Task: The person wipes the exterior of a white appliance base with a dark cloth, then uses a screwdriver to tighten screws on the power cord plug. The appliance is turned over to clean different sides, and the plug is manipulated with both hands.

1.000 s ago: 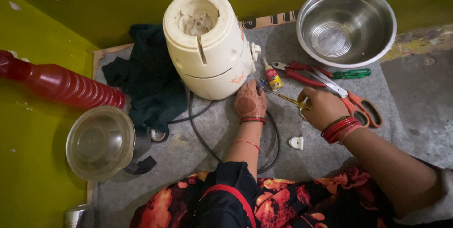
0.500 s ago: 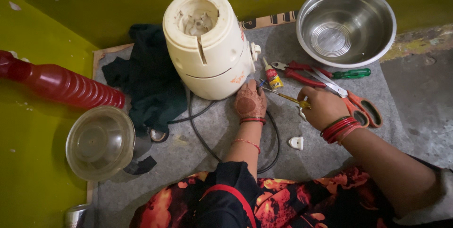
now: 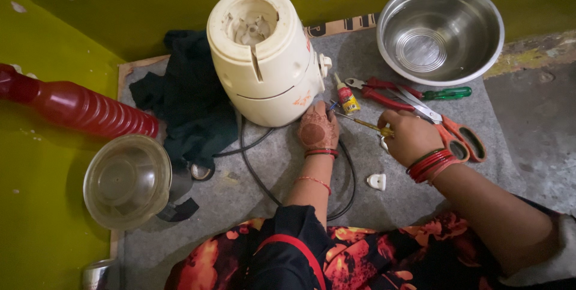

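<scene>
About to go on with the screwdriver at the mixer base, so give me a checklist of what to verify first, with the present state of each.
1. Left hand braces the cream mixer base: ok, touching its lower edge.
2. Right hand grips the yellow screwdriver: ok.
3. Screwdriver tip seated in a screw: cannot tell.
4. Black cord clear of the hands: not ok, it loops under the left wrist.
5. Scissors and pliers within reach: ok.

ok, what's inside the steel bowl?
Nothing visible in the steel bowl: only bare metal and concentric rings on its bottom. What lies under it is hidden. Red-handled pliers and a green screwdriver lie just in front.
</scene>
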